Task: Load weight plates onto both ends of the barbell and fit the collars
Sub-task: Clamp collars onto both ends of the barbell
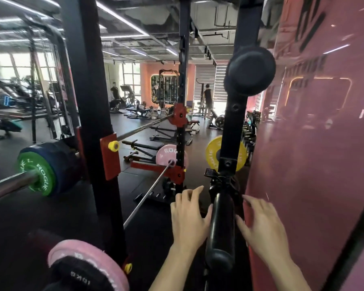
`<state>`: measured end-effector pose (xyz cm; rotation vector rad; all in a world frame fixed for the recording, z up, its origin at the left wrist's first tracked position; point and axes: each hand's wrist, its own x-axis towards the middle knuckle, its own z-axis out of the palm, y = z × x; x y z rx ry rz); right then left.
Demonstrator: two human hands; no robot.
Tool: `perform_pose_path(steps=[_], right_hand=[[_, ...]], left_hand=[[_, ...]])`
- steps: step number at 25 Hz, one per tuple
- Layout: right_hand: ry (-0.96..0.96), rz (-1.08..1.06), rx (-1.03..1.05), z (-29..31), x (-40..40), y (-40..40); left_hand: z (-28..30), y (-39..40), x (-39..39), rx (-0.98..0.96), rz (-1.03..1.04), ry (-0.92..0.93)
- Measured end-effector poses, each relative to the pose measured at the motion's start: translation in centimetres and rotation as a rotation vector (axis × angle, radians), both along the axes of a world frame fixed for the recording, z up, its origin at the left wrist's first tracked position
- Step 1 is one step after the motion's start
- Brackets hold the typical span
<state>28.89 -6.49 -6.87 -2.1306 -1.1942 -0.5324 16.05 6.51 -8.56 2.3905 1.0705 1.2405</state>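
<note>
Dark rubber flooring [51, 217] runs through a long gym with strip lights overhead, benches and a mirror at the far end, and a glossy pink wall [313, 164] close on the right.

At the left, the barbell [11, 185] shows as a smooth steel sleeve pointing toward the viewer. On it sits a round green plate [36, 168] with white "ROGUE" lettering, pressed flat against a thicker dark blue plate [59, 162] behind it. Near the bottom left lies a pink plate [76, 253] with a rough, worn rim, and a black one marked "10KG" is in front of it. A matte black rack post [97, 122] stands next, carrying a red steel bracket [110, 156] with a yellow knob.

Farther back, a pink plate reading "ROG" [166, 154] and a yellow plate [211, 153] hang on the rack.

Both hands are raised either side of a black cylindrical peg [221, 227] with a rounded end. The left hand [189, 219] has spread, relaxed fingers, its thumb edge touching the peg. The right hand [265, 227] is blurred, fingers spread and holding nothing. Black clamp collars [221, 181] sit at the peg's far end.
</note>
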Motion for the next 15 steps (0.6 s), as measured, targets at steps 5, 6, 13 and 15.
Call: perform_pose_path(steps=[5,6,13,15], right_hand=[[0.093,0.012,-0.003,0.3,0.4,2.5],[0.088,0.01,0.013,0.4,0.4,2.8],[0.045,0.031,0.023,0.6,0.8,3.8],[0.034,0.044,0.03,0.5,0.8,3.8]], left_hand=[[-0.1,2.1,1.1,0.077,-0.141,0.007],[-0.2,2.4,1.2,0.092,-0.174,0.001],[0.1,4.2,1.8,0.1,-0.332,-0.059],[0.4,4.4,1.9,0.097,-0.371,-0.029]])
